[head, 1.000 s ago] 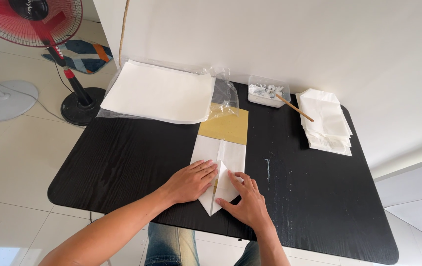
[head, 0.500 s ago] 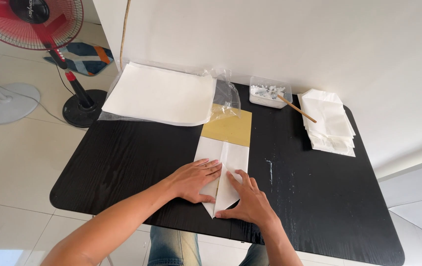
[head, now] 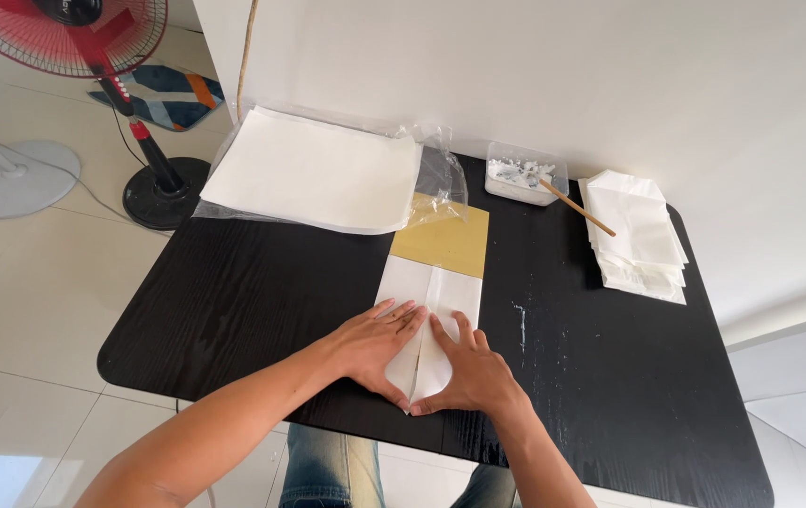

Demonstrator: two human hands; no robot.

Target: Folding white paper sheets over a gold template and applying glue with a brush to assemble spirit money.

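1. The folded white paper point(head: 431, 315) lies flat near the front edge of the black desk point(head: 234, 310). Its two sides are folded in to a centre seam, and its near end comes to a point between the thumbs.
2. A mustard-yellow sheet point(head: 442, 240) touches its far end.
3. The left hand point(head: 375, 346) and the right hand point(head: 472, 372) lie flat and open on the paper, side by side, pressing it down; they grip nothing.
4. Behind, a stack of large white sheets point(head: 314, 169) rests on clear plastic wrap point(head: 445, 174).
5. To the right stand a small clear tub point(head: 525, 174) with a wooden stick point(head: 577, 209), and a pile of finished white folded papers point(head: 636, 235).
6. A red fan point(head: 93, 56) stands on the floor at the left. Nothing blocks the hands.
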